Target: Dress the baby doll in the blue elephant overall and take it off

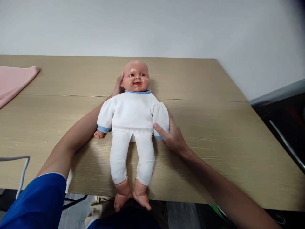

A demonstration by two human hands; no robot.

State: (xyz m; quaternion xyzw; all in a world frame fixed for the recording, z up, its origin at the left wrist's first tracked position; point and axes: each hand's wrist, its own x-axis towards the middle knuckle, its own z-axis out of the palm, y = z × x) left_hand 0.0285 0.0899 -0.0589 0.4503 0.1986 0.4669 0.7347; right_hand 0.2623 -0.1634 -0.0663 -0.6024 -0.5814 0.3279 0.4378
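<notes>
A baby doll [132, 109] in a white fleece top with blue collar and cuffs and white trousers lies face up on the wooden table. Its bare feet extend past the near edge. My left hand [118, 85] cups the side and back of the doll's head, and most of its fingers are hidden behind it. Wrapped around the doll's sleeved arm, on the right of the picture, is my right hand [175, 136]. The thumb lies on top of the sleeve, with the other fingers out of sight beneath.
On the left of the table [214, 127] lies a folded pink cloth [16, 81]. A white cable or bent rod [23, 165] crosses the near left edge. Behind the table is a pale wall [143, 28]. A dark object with a metal bar [286, 143] stands beyond the right edge.
</notes>
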